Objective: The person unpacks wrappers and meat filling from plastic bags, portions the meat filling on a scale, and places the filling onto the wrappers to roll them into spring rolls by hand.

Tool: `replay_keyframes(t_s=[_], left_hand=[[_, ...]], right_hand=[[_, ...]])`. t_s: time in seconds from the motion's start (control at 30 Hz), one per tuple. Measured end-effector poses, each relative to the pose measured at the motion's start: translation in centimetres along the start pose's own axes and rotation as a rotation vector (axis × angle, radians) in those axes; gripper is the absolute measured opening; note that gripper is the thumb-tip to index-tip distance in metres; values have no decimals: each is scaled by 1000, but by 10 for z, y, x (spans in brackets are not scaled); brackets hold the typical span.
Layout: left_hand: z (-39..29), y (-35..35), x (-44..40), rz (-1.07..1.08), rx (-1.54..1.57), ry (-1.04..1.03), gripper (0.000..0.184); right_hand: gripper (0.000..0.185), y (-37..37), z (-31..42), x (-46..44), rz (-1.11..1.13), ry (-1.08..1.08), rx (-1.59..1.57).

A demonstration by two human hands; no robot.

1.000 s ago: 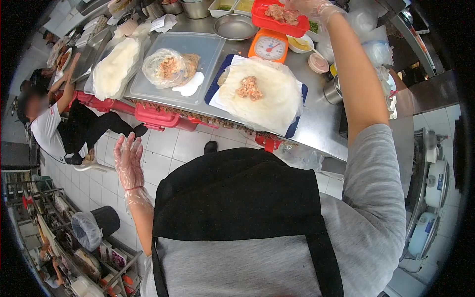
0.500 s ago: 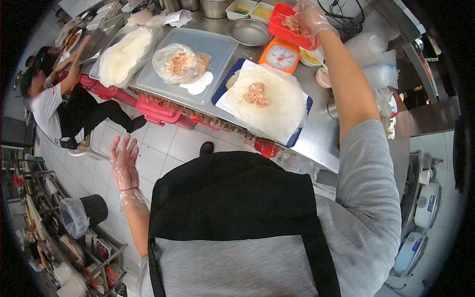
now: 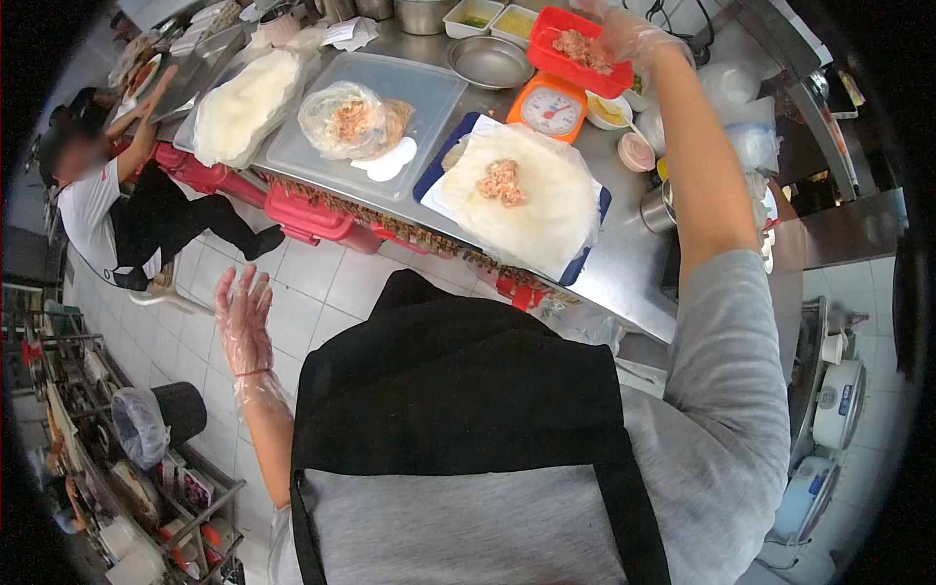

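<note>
My left hand [image 3: 248, 320], in a clear plastic glove with a red band at the wrist, hangs over the floor, fingers spread and holding nothing. My right hand [image 3: 639, 41], also gloved, is at the right rim of a red tray [image 3: 552, 37]; its fingers are blurred and partly cut off by the frame's top. Minced filling [image 3: 583, 49] lies in the tray, which is on an orange dial scale [image 3: 547, 105]. Nearer me, a small heap of filling [image 3: 502, 183] rests on a stack of pale round wrappers [image 3: 546, 208] over a blue board [image 3: 598, 239].
A bag of filling [image 3: 348, 124] sits on a translucent lid [image 3: 429, 80]. Left of it is another wrapper stack [image 3: 244, 112]. A metal bowl [image 3: 490, 60], white containers [image 3: 515, 23] and a pink cup [image 3: 636, 151] stand around the scale. A person [image 3: 97, 200] sits at the counter's far left.
My right hand has shifted slightly right, from over the red tray to its right rim. My left hand stays raised and spread. The filling heap on the wrappers looks the same.
</note>
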State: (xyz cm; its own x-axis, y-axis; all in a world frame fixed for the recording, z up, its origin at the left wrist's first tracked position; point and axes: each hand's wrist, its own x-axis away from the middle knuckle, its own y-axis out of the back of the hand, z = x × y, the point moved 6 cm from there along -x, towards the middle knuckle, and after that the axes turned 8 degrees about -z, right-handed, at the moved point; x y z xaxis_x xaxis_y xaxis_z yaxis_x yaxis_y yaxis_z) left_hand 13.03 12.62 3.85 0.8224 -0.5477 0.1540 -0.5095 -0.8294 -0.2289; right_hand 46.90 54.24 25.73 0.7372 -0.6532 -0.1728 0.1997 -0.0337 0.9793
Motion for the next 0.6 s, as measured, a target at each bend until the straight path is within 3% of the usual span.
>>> replay_keyframes(t_s=[0.1,0.2,0.27,0.4,0.5,0.6], left_hand=[[0,2,-1,1,4,4,58],[-4,3,-4,14,8,-6,58],[-5,3,-5,15,8,-13,57],[-1,1,-5,-3,4,42,54],[7,0,-16,32,16,74,52],[-1,-9,-32,66,12,57,52]], right_hand=[[73,-10,-55,-30,-56,-290,290],[67,9,-45,-19,-233,-196,154],[53,15,-46,-21,-224,-202,157],[30,16,-39,-26,-162,-324,-192],[27,7,-33,-27,-198,-267,-447],[23,-2,27,-22,-166,-525,-844]])
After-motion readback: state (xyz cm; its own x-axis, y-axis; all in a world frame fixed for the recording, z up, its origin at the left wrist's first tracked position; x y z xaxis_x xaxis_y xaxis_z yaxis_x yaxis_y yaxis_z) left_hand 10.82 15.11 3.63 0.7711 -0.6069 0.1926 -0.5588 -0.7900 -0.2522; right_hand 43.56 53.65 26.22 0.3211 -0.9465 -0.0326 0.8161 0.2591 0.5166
